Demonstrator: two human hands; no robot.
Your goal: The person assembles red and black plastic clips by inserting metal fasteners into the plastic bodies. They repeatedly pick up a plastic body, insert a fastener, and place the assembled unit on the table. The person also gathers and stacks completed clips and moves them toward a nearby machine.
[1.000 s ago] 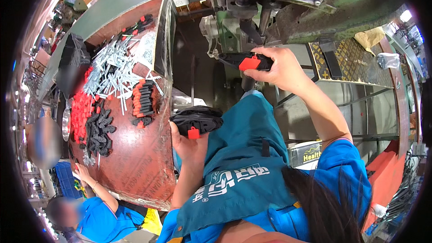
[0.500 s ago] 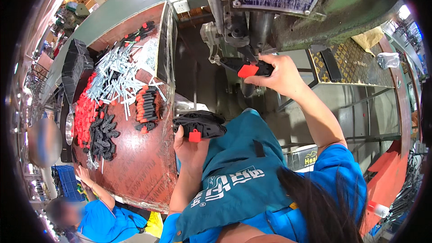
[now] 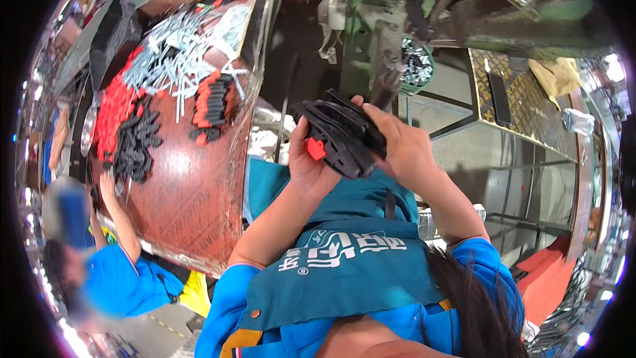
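Head view, the only one: a layered stack of black moulded plastic parts (image 3: 344,138) is held in mid-air before the person's apron (image 3: 351,242), off the worktable (image 3: 179,199) and out past its right edge. A red tab (image 3: 317,149) stands out on the stack's near face, toward its left end. Left hand (image 3: 311,171) cups the stack's left end and underside, thumb up along the side, the other fingers mostly hidden beneath; closed only as far as the bundle's thickness allows. Right hand (image 3: 409,151) is bent around the right side, a fingertip showing at the far upper edge; grip looks closed on the outermost layers, though the thumb's exact seat cannot be told. Handling, as judged: light, stiff, fairly tough; smooth faces probably let the layers slide or fan, so the bundle is likelier to slip apart than break. Best hold would be across the full thickness at both ends, clear of the red tab, which seems the weaker bit. On the worktable, toward its far edge, silver metal rods (image 3: 175,53); red plastic pieces (image 3: 112,119) near the left edge, with black plastic pieces (image 3: 136,142) beside them; a row of red-ended black pieces (image 3: 213,103) near the right edge.
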